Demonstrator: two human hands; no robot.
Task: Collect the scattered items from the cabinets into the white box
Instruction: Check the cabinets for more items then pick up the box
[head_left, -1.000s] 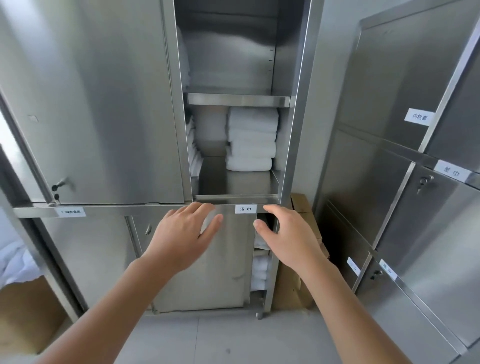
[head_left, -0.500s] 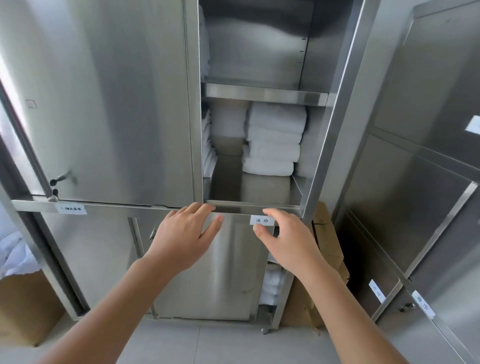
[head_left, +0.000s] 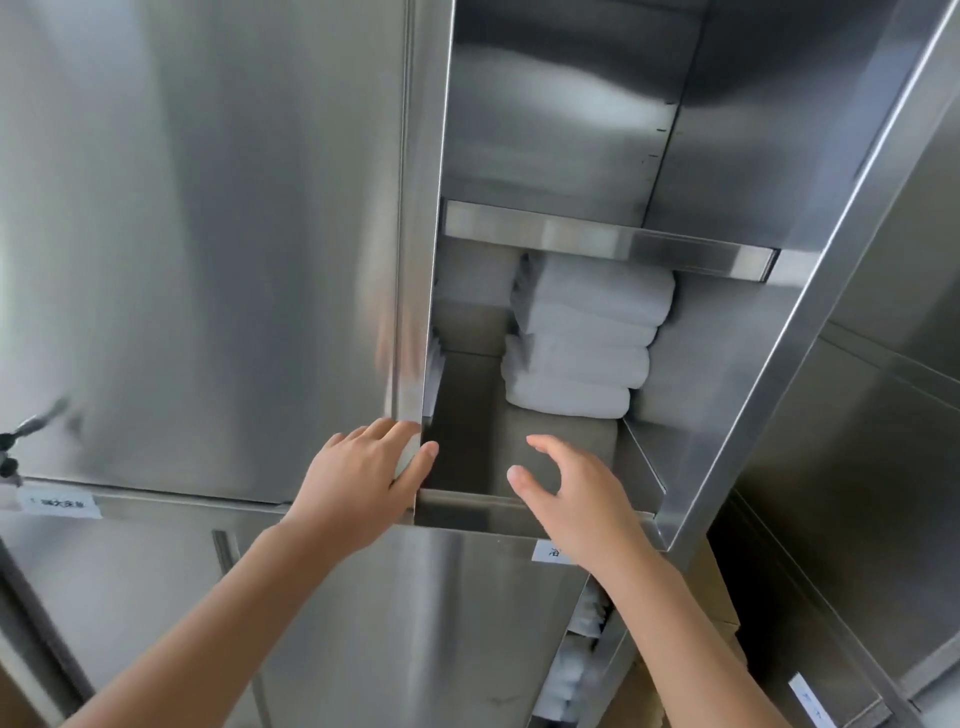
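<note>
A stack of folded white towels (head_left: 587, 338) lies at the back right of the open steel cabinet's lower shelf (head_left: 467, 431). My left hand (head_left: 358, 483) is at the bottom corner of the cabinet door (head_left: 208, 234), fingers on its front and thumb hooked round its edge. My right hand (head_left: 571, 499) hovers over the shelf's front lip with fingers spread and nothing in it, short of the towels. More white linen shows as a sliver behind the door's edge. The white box is not in view.
An upper shelf (head_left: 597, 236) caps the compartment. Below, a second door stands ajar, with more white towels (head_left: 571, 670) behind it. A cardboard box (head_left: 722, 613) sits between this cabinet and another steel cabinet (head_left: 857, 467) on the right.
The view has moved closer and tilted up toward the open compartment. Both hands rose from the ledge below: the left to the door's edge, the right over the shelf lip.
</note>
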